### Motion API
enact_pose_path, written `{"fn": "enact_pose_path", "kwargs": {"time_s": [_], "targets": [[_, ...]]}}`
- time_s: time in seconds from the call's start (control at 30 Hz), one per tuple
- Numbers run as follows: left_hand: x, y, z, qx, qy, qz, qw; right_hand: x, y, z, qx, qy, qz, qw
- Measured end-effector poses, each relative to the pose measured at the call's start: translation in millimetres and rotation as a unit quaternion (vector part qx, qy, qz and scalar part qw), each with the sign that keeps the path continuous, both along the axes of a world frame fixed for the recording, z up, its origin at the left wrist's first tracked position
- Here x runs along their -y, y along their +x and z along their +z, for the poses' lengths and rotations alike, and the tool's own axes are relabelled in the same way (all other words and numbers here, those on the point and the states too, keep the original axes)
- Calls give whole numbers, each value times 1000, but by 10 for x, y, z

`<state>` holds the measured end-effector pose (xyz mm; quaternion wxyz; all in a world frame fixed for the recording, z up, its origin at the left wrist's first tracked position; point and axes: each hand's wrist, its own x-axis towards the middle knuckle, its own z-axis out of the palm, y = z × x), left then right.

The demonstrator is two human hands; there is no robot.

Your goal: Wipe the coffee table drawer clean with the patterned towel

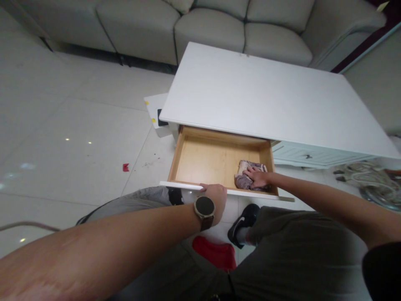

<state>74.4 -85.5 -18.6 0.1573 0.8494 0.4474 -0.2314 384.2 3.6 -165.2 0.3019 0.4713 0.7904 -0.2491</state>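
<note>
Head view: drawer front [247,193] is gripped by left hand [216,195]. Bunched cloth [242,182] is touched by right hand [258,177]; its fingers are spread.

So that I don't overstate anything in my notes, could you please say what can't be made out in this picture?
In the head view:
Part of the cloth: hidden under the right hand.
Left hand: palm hidden by its back, at the drawer front.
Dark item on the white box: partly behind the tabletop, too small to identify.
Sofa: cut by the top edge.
</note>
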Motion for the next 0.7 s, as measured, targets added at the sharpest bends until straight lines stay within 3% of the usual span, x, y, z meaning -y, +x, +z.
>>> {"fn": "enact_pose_path", "kwargs": {"time_s": [0.17, 0.33, 0.7], "targets": [[28, 16, 26, -13, 19, 10, 1000, 57, -144, 18, -69, 42, 38, 996], [20, 46, 60, -15, 14, 27, 999, 5, -583, -9, -120, 80, 68, 987], [26, 98, 45, -37, 4, 3, 999, -268, -2382, -40, -212, 137, 127, 959]]}}
